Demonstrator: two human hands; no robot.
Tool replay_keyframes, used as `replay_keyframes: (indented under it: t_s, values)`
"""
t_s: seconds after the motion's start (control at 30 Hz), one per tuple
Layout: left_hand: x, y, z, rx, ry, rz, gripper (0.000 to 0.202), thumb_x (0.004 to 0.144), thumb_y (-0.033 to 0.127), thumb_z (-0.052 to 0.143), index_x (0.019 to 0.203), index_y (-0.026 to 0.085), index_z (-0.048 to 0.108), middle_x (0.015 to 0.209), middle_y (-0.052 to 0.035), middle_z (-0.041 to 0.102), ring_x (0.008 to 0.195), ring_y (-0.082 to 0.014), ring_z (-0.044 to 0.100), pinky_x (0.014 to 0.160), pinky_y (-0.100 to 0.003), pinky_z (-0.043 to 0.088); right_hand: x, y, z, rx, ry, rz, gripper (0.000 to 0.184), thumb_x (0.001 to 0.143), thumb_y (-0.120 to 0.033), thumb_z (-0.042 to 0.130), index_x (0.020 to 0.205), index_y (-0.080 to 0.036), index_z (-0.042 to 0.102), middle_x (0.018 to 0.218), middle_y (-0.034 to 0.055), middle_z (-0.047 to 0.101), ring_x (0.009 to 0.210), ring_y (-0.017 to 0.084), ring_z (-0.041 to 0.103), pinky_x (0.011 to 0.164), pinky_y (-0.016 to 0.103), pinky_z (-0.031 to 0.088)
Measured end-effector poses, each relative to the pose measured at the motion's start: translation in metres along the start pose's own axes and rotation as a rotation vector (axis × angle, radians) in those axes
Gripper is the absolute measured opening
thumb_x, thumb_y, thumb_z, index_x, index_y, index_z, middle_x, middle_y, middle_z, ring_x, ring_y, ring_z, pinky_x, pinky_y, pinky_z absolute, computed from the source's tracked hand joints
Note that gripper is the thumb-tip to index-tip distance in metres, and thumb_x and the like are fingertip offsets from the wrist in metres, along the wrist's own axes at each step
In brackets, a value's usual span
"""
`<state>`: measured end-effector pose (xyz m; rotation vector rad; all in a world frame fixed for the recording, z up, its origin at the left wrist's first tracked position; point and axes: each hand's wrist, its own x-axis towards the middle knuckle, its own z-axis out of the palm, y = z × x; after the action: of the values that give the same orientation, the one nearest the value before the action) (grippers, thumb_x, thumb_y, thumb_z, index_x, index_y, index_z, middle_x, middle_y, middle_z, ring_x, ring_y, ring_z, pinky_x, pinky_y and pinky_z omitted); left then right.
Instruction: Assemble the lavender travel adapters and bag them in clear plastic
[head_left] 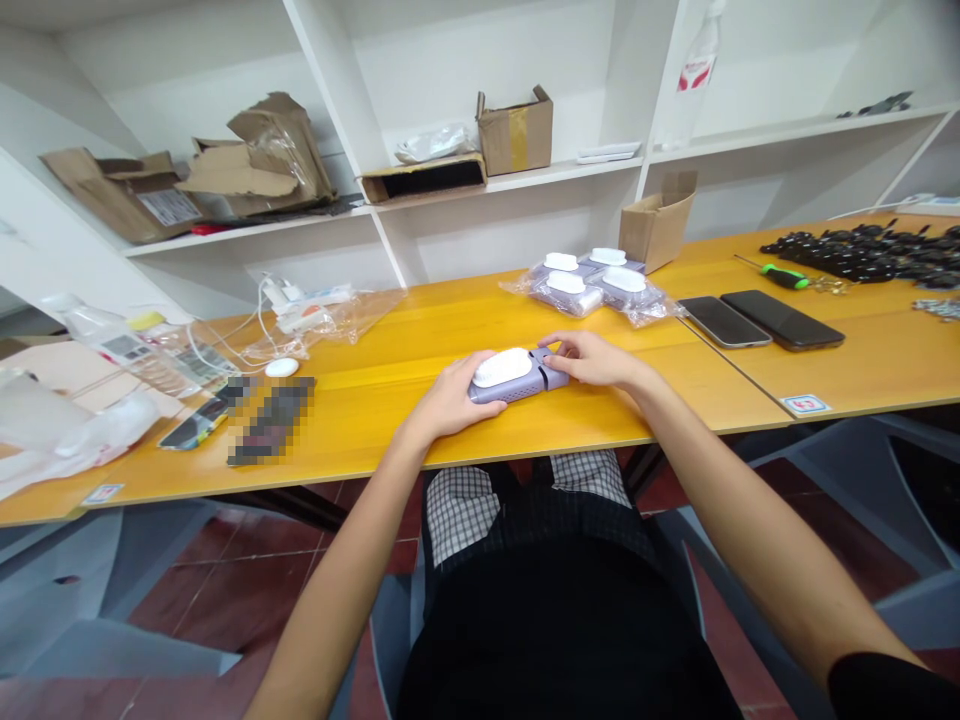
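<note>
A light-purple box-shaped device (517, 383) with a white, ridged oval top lies on the wooden table in front of me. My left hand (456, 395) is wrapped round its left end, thumb along the near side. At the other end, my right hand (589, 358) grips a purple end piece (553, 372), and a dark gap shows between that piece and the main body. My right fingertips partly hide it. Behind, towards the right, several similar purple devices (566, 284) with white oval tops sit in clear plastic wrap.
Two phones (780, 318), a green screwdriver (784, 276) and a heap of black parts (862, 250) lie on the right. A small carton (657, 228) stands behind. Plastic bottles (112, 335), cables and bags crowd the left. Shelves (517, 180) hold cardboard boxes.
</note>
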<state>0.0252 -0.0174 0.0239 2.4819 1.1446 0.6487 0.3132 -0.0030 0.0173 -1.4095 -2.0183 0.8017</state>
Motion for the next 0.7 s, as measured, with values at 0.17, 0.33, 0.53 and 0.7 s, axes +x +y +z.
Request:
replay_keyframes:
  t_s: [0.17, 0.33, 0.53, 0.7]
  values:
    - [0.0, 0.0, 0.0, 0.0, -0.004, -0.01, 0.073, 0.081, 0.043, 0.076, 0.148, 0.031, 0.047, 0.15, -0.0069, 0.058, 0.133, -0.0339, 0.056, 0.115, -0.054, 0.046, 0.001, 0.003, 0.0, 0.018, -0.006, -0.002, 0.041, 0.099, -0.036, 0.061, 0.136, -0.018, 0.065, 0.097, 0.0087, 0.073, 0.068, 0.016, 0.063, 0.06, 0.028, 0.054]
    - [0.0, 0.0, 0.0, 0.0, -0.008, -0.008, 0.073, 0.081, 0.044, 0.076, 0.147, 0.032, 0.047, 0.15, -0.0066, 0.058, 0.133, -0.0342, 0.056, 0.115, -0.056, 0.045, 0.002, 0.005, -0.002, 0.037, -0.027, -0.008, 0.041, 0.099, -0.037, 0.061, 0.136, -0.019, 0.065, 0.092, 0.007, 0.072, 0.063, 0.014, 0.061, 0.055, 0.026, 0.053]
    - [0.0, -0.001, 0.0, 0.007, -0.001, -0.006, 0.072, 0.081, 0.043, 0.077, 0.146, 0.031, 0.048, 0.149, -0.007, 0.059, 0.132, -0.0335, 0.057, 0.114, -0.054, 0.046, 0.003, 0.012, -0.004, 0.125, -0.056, 0.008, 0.044, 0.099, -0.039, 0.06, 0.138, -0.018, 0.063, 0.094, 0.0067, 0.069, 0.057, 0.012, 0.058, 0.051, 0.027, 0.054]
    - [0.0, -0.001, 0.0, 0.007, -0.004, -0.011, 0.073, 0.081, 0.044, 0.076, 0.147, 0.032, 0.047, 0.15, -0.0066, 0.058, 0.133, -0.0338, 0.057, 0.114, -0.054, 0.046, 0.002, 0.012, -0.006, 0.149, -0.055, 0.045, 0.042, 0.099, -0.037, 0.061, 0.138, -0.02, 0.064, 0.098, 0.0071, 0.069, 0.056, 0.011, 0.058, 0.052, 0.026, 0.057]
